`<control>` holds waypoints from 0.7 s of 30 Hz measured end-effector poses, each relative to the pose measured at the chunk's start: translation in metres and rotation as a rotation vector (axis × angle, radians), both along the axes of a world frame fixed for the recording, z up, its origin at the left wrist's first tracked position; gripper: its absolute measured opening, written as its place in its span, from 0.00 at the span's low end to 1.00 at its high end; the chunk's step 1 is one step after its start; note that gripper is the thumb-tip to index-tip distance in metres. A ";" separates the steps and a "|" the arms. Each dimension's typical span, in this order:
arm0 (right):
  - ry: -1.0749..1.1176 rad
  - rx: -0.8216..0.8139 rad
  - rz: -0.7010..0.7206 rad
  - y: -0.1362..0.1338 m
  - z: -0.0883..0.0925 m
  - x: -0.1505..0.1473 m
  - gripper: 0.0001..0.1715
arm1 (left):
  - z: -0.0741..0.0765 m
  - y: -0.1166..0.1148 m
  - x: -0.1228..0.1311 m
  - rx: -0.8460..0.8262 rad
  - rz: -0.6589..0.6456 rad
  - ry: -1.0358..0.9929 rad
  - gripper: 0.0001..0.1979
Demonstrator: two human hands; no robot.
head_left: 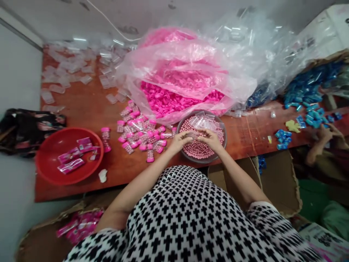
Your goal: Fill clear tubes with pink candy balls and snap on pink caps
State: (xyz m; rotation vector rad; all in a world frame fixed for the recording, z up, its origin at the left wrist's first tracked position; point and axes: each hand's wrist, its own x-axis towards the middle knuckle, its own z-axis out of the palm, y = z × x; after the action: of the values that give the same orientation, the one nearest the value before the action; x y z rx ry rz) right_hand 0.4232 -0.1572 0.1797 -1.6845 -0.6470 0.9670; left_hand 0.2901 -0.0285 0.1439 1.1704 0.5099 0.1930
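My left hand [180, 141] and my right hand [211, 139] meet over a dark round bowl [224, 140] of pink beads [200, 150]. Pinched between their fingertips is a small clear plastic container [193, 134]; its contents are too blurred to make out. More clear plastic pieces [203, 120] lie on the beads at the bowl's far side. Left of the bowl, a loose pile of small bead-filled clear containers with pink caps [143, 133] is spread on the wooden table [81, 98].
Behind the bowl stands a large plastic bag of bright pink caps [174, 98]. A red basin [45, 167] with pink packets is at left. Clear plastic pieces [65, 69] lie at back left. Blue packs [311, 94] and another person's hands [324, 134] are at right. Cardboard boxes [280, 185] stand below.
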 end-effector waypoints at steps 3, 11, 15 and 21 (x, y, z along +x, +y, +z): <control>-0.314 0.007 0.146 0.001 0.016 0.011 0.27 | 0.006 0.004 -0.002 -0.108 0.010 -0.025 0.27; -0.510 0.053 0.402 0.023 0.039 0.015 0.20 | 0.025 0.008 -0.003 0.154 -0.002 -0.005 0.20; -0.529 -0.099 0.426 0.014 0.030 0.008 0.19 | 0.025 0.005 -0.007 0.237 0.068 0.036 0.20; -0.871 -0.786 0.489 -0.011 -0.003 -0.012 0.13 | 0.004 0.008 -0.015 0.340 0.118 0.150 0.10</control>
State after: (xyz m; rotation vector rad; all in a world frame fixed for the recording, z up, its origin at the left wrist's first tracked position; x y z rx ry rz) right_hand 0.4114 -0.1685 0.1765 -2.7718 -1.4230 0.8287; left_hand 0.2751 -0.0206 0.1482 1.4948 0.6976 0.3038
